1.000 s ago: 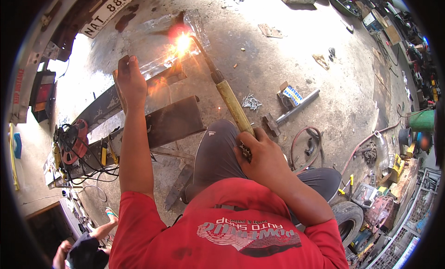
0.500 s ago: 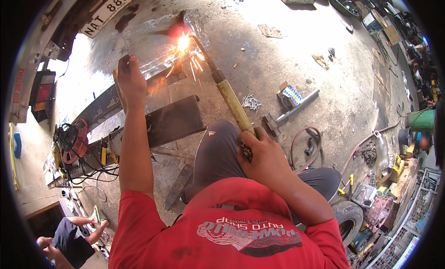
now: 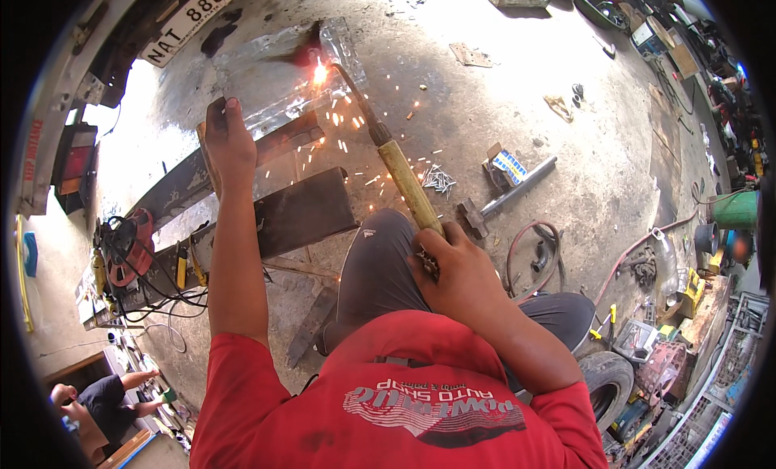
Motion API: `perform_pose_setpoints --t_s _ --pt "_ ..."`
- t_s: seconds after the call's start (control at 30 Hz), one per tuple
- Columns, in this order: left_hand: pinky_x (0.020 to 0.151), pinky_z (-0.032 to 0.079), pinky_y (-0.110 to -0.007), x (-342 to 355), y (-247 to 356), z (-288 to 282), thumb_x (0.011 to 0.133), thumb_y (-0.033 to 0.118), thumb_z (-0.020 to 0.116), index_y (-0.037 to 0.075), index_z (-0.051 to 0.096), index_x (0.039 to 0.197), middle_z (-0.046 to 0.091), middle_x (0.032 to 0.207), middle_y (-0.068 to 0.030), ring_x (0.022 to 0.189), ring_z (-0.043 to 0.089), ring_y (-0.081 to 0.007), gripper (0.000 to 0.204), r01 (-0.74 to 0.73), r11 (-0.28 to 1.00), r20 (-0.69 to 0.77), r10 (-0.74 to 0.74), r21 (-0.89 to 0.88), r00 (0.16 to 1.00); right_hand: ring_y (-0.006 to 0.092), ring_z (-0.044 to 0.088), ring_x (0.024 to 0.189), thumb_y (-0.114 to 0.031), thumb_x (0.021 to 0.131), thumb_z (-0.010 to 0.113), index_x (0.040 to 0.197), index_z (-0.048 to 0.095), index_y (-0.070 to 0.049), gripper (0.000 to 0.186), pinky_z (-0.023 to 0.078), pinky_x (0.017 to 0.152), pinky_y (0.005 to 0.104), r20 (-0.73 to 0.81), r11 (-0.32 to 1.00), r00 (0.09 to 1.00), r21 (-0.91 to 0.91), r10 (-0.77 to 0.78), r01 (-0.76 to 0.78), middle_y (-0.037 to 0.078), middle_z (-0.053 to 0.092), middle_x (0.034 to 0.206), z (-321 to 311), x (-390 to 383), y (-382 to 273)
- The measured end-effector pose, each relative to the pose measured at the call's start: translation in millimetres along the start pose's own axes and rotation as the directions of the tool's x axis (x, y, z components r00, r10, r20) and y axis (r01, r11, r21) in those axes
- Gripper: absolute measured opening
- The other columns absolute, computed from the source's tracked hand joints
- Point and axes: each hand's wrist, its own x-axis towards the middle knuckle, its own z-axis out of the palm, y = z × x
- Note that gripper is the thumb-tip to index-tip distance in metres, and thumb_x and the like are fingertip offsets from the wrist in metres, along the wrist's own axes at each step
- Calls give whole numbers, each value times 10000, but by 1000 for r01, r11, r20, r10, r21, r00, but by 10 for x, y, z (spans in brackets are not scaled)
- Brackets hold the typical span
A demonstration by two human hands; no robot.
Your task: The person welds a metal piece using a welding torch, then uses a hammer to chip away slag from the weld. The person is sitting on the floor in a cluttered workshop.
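Note:
My right hand (image 3: 457,267) is wrapped round the rear of a gas torch (image 3: 408,182) with a long yellowish handle and a bent dark neck. A bright flame (image 3: 321,73) burns at its tip, by the edge of a shiny metal sheet (image 3: 267,85) with a scorched patch. Sparks fall below it, over the end of a long dark metal beam (image 3: 182,178). My left hand (image 3: 232,146) is closed at the beam's far side, thumb up, beside a brown edge and a dark piece; what exactly it grips is hidden.
Nails (image 3: 437,180), a small box (image 3: 505,166) and a hammer (image 3: 509,190) lie right of the torch. A reel with cables (image 3: 129,247) sits on the metal at left. A hose (image 3: 626,259) and a tyre (image 3: 608,384) are at right. Another person (image 3: 109,408) sits lower left.
The flare at the torch tip has shrunk, and sparks are scattered more widely downward. Both my hands stay almost in place. The other person at lower left has shifted position.

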Motion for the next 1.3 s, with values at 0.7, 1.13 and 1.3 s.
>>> perform_pose_setpoints --t_s 0.7,1.13,1.3 --pt "925 497 -346 37 -55 -14 1100 426 622 -15 684 1243 718 1047 -90 991 647 -195 467 38 998 27 -36 -59 999 487 729 821 -233 987 720 1166 633 -122 228 626 718 565 -4 1000 1000 1 2 -2 233 633 1091 -10 -8 -16" --pt "921 500 -345 52 -106 -13 1095 434 631 -21 685 1240 717 1030 -97 975 648 -194 480 18 998 25 -16 -62 1000 489 728 854 -159 925 723 1190 615 -119 289 621 740 571 11 1000 1000 5 -2 2 235 623 1116 -25 -15 -11" --pt "921 503 -347 57 -134 4 1094 438 632 -20 683 1252 723 1036 -102 977 653 -199 487 17 994 17 -15 -108 1000 490 726 841 -191 959 725 1178 623 -121 251 620 731 568 0 1000 1000 4 -4 4 232 628 1101 -22 -6 -24"
